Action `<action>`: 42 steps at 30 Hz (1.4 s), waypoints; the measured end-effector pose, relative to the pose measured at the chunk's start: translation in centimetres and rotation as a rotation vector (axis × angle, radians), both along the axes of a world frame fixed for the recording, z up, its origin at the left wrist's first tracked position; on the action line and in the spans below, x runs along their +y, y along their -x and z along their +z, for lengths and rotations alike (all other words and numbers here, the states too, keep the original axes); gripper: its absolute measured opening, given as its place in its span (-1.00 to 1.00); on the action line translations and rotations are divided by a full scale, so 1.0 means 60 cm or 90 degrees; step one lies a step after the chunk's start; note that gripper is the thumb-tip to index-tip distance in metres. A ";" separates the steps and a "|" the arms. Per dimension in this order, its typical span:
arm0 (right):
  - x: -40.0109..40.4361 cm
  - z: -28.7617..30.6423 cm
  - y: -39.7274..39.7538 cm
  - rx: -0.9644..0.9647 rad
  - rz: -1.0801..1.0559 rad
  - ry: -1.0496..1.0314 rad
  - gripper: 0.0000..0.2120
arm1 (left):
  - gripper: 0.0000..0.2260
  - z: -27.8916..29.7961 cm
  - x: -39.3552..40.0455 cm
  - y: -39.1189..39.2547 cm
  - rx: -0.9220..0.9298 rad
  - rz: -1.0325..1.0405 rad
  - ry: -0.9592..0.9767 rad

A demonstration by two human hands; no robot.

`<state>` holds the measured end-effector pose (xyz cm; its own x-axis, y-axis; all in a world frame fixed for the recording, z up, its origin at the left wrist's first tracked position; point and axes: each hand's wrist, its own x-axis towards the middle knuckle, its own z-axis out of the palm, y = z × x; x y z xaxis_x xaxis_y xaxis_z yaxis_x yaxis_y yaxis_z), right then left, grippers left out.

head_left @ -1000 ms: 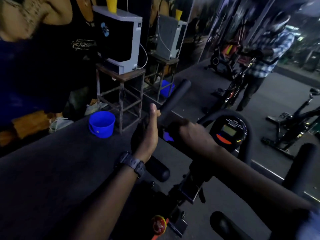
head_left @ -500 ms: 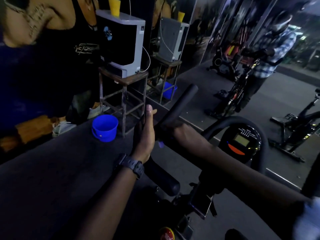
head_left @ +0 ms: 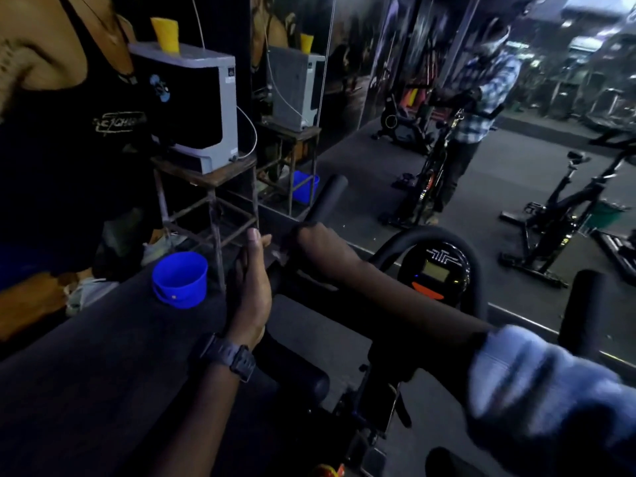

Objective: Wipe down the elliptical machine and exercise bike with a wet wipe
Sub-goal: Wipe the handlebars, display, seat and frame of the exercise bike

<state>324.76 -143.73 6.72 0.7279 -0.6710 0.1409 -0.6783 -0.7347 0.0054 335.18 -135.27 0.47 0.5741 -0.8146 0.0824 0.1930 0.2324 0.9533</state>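
I stand at the exercise bike, whose round console [head_left: 436,270] sits inside a black loop bar. My left hand [head_left: 249,294], with a watch on its wrist, is closed round the lower part of the left foam handlebar [head_left: 328,194], thumb pointing up. My right hand [head_left: 320,246] is wrapped round the same bar just above it, reaching across in front of the console. A small pale scrap, the wet wipe [head_left: 278,258], peeks out under my right fingers. The right handlebar [head_left: 585,304] stands free.
A blue bucket [head_left: 179,278] stands on the dark floor left of the bike, beside a metal stand [head_left: 210,187] carrying a grey-and-black appliance [head_left: 192,105]. A wall mirror [head_left: 516,173] ahead reflects a person and other bikes. A large poster [head_left: 51,132] covers the left wall.
My right hand has slid up the left handlebar toward its tip. My left hand keeps its grip lower on the bar. The view has shifted slightly.
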 end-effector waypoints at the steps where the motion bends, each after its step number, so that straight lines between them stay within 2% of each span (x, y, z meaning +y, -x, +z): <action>1: 0.006 0.003 -0.014 -0.008 -0.013 0.001 -0.69 | -0.22 0.001 0.001 0.001 -0.004 0.003 -0.004; 3: 0.029 -0.004 -0.036 -0.030 0.063 -0.024 -0.72 | -0.12 0.003 -0.002 -0.001 -0.010 0.002 -0.023; 5: 0.053 -0.014 -0.023 -0.030 0.157 -0.053 -0.75 | -0.15 0.006 -0.007 -0.004 -0.013 0.001 -0.037; 6: 0.056 -0.011 -0.005 -0.024 0.163 -0.072 -0.74 | -0.17 0.010 -0.008 -0.004 -0.010 -0.001 -0.041; 9: 0.013 0.018 0.020 0.093 0.067 0.038 -0.67 | -0.24 0.021 -0.016 -0.002 -0.024 -0.050 -0.068; 12: -0.042 0.051 0.014 0.013 -0.107 0.101 -0.74 | -0.31 0.034 -0.033 -0.001 -0.035 -0.117 -0.097; 13: -0.039 0.058 0.008 -0.020 -0.118 0.085 -0.74 | -0.30 0.037 -0.041 -0.002 -0.027 -0.133 -0.106; 15: -0.011 0.052 -0.002 -0.006 -0.092 0.033 -0.75 | -0.25 0.042 -0.054 -0.008 -0.007 -0.146 -0.115; 19: 0.039 0.039 0.003 0.111 -0.005 0.013 -0.73 | -0.19 0.039 -0.062 -0.011 -0.002 -0.153 -0.096; 21: -0.004 0.076 0.002 0.108 -0.063 0.083 -0.72 | -0.21 0.042 -0.056 0.000 -0.020 -0.153 -0.080; 23: -0.062 0.116 0.005 0.069 -0.157 0.127 -0.70 | -0.15 0.041 -0.052 0.006 -0.039 -0.131 -0.085; 25: -0.094 0.130 0.012 0.011 -0.223 0.117 -0.69 | -0.13 0.038 -0.050 0.009 -0.051 -0.119 -0.076; 28: -0.041 0.081 -0.003 0.046 -0.165 0.076 -0.74 | -0.30 0.032 -0.052 0.009 -0.037 -0.114 -0.048; 31: 0.050 0.023 -0.014 0.081 -0.032 0.017 -0.73 | -0.07 0.028 -0.052 0.009 -0.040 -0.084 -0.030; 33: 0.036 0.040 -0.012 0.086 -0.057 0.033 -0.74 | 0.01 0.024 -0.054 0.005 -0.055 -0.077 -0.032; 35: -0.029 0.078 -0.003 0.058 -0.168 0.059 -0.76 | -0.08 0.023 -0.050 0.005 -0.075 -0.088 -0.031; 38: -0.108 0.116 0.009 -0.092 -0.301 0.086 -0.75 | -0.31 0.026 -0.044 0.008 -0.079 -0.091 -0.020; 40: -0.088 0.089 -0.005 -0.122 -0.290 0.073 -0.76 | -0.32 0.023 -0.044 0.006 -0.078 -0.090 -0.023; 42: -0.025 0.031 -0.016 -0.108 -0.219 0.026 -0.77 | -0.17 0.019 -0.047 0.004 -0.064 -0.089 -0.024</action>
<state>325.72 -145.22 8.55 0.4250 -0.8636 0.2711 -0.8793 -0.4650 -0.1031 334.93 -138.07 1.63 0.4452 -0.8897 0.1017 0.1235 0.1735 0.9771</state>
